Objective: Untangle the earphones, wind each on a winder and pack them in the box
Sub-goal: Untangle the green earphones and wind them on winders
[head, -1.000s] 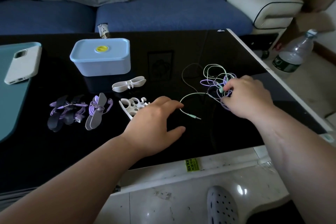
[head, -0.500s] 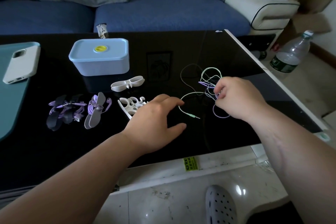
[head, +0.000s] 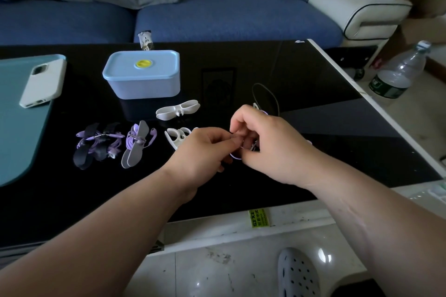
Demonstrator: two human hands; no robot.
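Head view: left hand (head: 201, 152) and right hand (head: 272, 149) together, both pinching tangled earphones (head: 235, 157); a hard pull apart likely tightens the knot and strains the cord.

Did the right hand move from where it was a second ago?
Yes. The right hand slid left, closer to the blue box, and now meets the left hand, both pinching the earphone tangle.

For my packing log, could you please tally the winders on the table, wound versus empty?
Wound: 2 (dark winder, grey winder)
Empty: 2 (far white winder, near white winder)
Total: 4
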